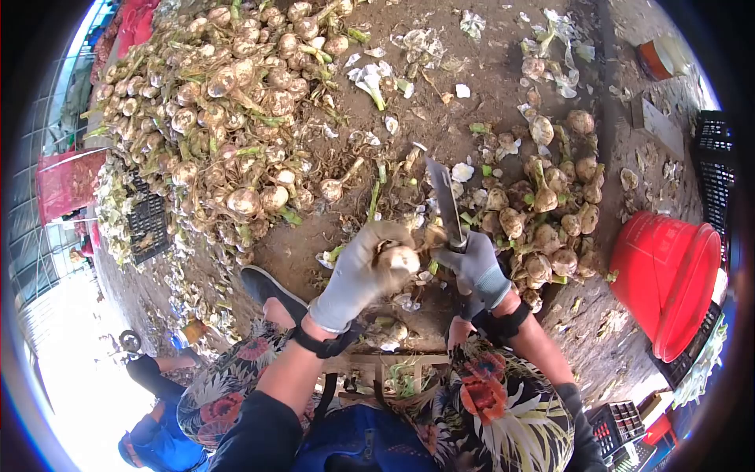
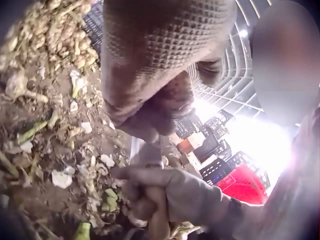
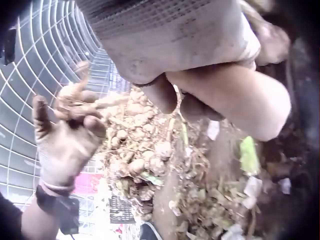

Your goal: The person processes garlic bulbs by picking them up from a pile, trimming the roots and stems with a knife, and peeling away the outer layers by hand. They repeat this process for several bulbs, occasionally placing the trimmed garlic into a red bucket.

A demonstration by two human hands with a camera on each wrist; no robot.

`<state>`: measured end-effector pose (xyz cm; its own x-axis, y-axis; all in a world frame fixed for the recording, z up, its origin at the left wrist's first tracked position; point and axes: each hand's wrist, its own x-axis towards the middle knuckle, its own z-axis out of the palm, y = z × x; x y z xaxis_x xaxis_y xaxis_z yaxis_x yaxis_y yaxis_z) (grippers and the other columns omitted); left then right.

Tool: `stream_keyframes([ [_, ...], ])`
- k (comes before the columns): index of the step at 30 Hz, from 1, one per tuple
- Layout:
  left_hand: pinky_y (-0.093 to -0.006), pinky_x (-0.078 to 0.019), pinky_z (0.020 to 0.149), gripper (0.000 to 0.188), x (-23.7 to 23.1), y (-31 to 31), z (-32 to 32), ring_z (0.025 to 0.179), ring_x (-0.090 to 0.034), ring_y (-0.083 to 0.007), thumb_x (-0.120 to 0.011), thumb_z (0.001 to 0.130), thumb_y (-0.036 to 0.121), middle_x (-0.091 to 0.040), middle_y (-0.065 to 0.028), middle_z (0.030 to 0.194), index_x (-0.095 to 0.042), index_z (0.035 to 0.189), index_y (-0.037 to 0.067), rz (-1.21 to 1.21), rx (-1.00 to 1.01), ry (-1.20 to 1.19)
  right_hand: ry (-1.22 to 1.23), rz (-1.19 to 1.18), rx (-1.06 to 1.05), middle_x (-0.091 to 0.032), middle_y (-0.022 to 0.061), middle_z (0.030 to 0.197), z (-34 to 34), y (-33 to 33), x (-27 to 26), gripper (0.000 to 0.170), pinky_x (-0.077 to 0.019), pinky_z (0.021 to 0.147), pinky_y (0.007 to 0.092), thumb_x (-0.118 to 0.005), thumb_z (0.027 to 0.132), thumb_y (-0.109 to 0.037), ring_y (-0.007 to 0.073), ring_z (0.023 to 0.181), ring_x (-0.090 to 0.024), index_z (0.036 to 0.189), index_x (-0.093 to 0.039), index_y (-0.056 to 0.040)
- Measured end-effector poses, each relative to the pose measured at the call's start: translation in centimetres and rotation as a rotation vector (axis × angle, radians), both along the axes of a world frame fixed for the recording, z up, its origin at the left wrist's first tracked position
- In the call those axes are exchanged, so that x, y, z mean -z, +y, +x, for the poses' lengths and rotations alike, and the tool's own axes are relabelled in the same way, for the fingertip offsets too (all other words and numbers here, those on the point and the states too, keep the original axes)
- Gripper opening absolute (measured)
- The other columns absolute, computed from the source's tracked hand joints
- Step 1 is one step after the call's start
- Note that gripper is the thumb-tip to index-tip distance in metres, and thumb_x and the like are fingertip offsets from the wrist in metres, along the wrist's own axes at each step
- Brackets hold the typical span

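My left hand [image 1: 354,275], in a pale work glove, grips a garlic bulb [image 1: 399,259] whose whitish side faces up in the head view. The right wrist view shows the same bulb [image 3: 72,102] with ragged roots or stem, between left thumb and fingers. In my right hand [image 1: 480,271], also gloved, is a knife held by its handle; its blade [image 1: 445,200] points up and away. A smooth, light handle [image 3: 245,97] sticks out of the fist in the right wrist view. Both hands are close together above the soil, the blade just right of the bulb.
A big heap of garlic [image 1: 236,110] with stems spreads at the far left. To the right lies a smaller pile of trimmed bulbs [image 1: 550,220]. Red bucket [image 1: 661,275] and black crates [image 1: 714,157] stand farther right. Skins and cut stems litter the ground; another person [image 1: 161,433] is at lower left.
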<state>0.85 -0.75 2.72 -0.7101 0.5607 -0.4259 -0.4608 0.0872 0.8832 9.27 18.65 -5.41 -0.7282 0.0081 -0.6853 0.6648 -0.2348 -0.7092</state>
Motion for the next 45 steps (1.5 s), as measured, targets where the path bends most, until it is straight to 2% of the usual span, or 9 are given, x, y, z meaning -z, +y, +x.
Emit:
stream_keyframes([
  [8,-0.0409,-0.0554,0.083,0.037,-0.8,2.5,-1.6,0.087,-0.067,-0.0250,-0.058,0.100,0.040,-0.063,-0.0085,0.100,-0.057,0.120,0.008,0.601,-0.160,-0.392,0.025,0.016,-0.272,-0.067,0.0063,0.073,2.5,-2.8,5.1,0.030,-0.0510,0.066,0.0313,-0.074,0.083,-0.014,0.0134,0.069,-0.063,0.110,-0.068,-0.0011],
  [9,-0.0375,-0.0574,0.083,0.034,-2.3,4.9,-1.9,0.094,-0.069,-0.0217,-0.059,0.101,0.032,-0.064,-0.0099,0.113,-0.058,0.126,0.009,0.431,-0.076,-0.310,0.165,-0.241,0.177,-0.069,0.0098,0.075,3.4,-3.9,3.9,0.034,-0.0525,0.069,0.0345,-0.076,0.083,-0.018,0.0162,0.071,-0.066,0.112,-0.067,-0.0017],
  [14,-0.0348,-0.0566,0.086,0.035,2.0,4.7,-7.1,0.097,-0.068,-0.0239,-0.066,0.080,0.005,-0.064,-0.0110,0.121,-0.067,0.115,0.010,-0.373,0.185,0.969,-0.067,0.055,-0.166,-0.065,0.0033,0.069,2.0,-1.0,2.9,0.030,-0.0465,0.056,0.0280,-0.079,0.082,-0.018,0.0085,0.060,-0.058,0.104,-0.069,0.0008],
  [18,-0.0421,-0.0456,0.102,0.049,8.1,-4.7,-10.5,0.117,-0.056,-0.0347,-0.061,0.075,0.007,-0.055,-0.0156,0.130,-0.062,0.123,0.015,-1.324,0.702,1.023,-0.138,0.037,0.020,-0.068,0.0005,0.078,0.9,0.4,3.2,0.027,-0.0480,0.059,0.0252,-0.078,0.084,-0.009,0.0076,0.064,-0.059,0.107,-0.068,0.0011],
  [25,-0.0261,-0.0585,0.075,0.043,4.5,-1.3,-6.0,0.089,-0.070,-0.0147,-0.061,0.099,0.032,-0.071,-0.0089,0.109,-0.058,0.131,0.004,-0.531,0.144,0.154,0.178,-0.215,0.371,-0.071,0.0031,0.100,-1.7,-1.4,1.5,0.030,-0.0545,0.082,0.0252,-0.074,0.089,-0.003,0.0108,0.088,-0.066,0.117,-0.065,0.0010],
  [33,-0.0315,-0.0530,0.085,0.054,2.8,1.7,0.4,0.105,-0.063,-0.0140,-0.075,0.088,0.018,-0.063,-0.0079,0.115,-0.050,0.134,0.003,-0.517,0.229,0.542,0.154,-0.323,0.353,-0.070,0.0001,0.090,-2.8,-1.4,-0.6,0.022,-0.0507,0.069,0.0237,-0.073,0.092,-0.011,0.0073,0.075,-0.061,0.112,-0.069,-0.0003],
  [35,-0.0299,-0.0546,0.077,0.049,2.8,1.9,0.4,0.092,-0.064,-0.0127,-0.071,0.086,0.007,-0.062,-0.0059,0.108,-0.051,0.132,0.001,-0.102,-0.070,-0.213,0.175,-0.241,0.253,-0.070,-0.0009,0.089,-2.7,-0.8,-1.6,0.023,-0.0501,0.069,0.0234,-0.075,0.091,-0.014,0.0051,0.076,-0.060,0.110,-0.069,-0.0012],
  [41,-0.0234,-0.0527,0.079,0.051,3.6,0.0,0.1,0.089,-0.060,-0.0060,-0.068,0.086,-0.003,-0.062,-0.0038,0.108,-0.049,0.133,0.001,-0.313,0.049,0.092,0.503,0.975,-0.527,-0.066,0.0116,0.088,-1.2,-0.1,-4.5,0.035,-0.0525,0.069,0.0374,-0.077,0.073,-0.015,0.0279,0.075,-0.067,0.107,-0.068,-0.0104],
  [45,-0.0224,-0.0551,0.073,0.062,3.2,-0.8,0.3,0.087,-0.062,-0.0062,-0.070,0.082,-0.007,-0.065,-0.0041,0.109,-0.046,0.138,0.000,-0.210,-0.033,-0.026,0.519,0.952,-0.503,-0.063,0.0104,0.081,-1.3,-0.6,-4.8,0.024,-0.0517,0.067,0.0436,-0.067,0.075,-0.011,0.0315,0.075,-0.067,0.099,-0.062,-0.0124],
])
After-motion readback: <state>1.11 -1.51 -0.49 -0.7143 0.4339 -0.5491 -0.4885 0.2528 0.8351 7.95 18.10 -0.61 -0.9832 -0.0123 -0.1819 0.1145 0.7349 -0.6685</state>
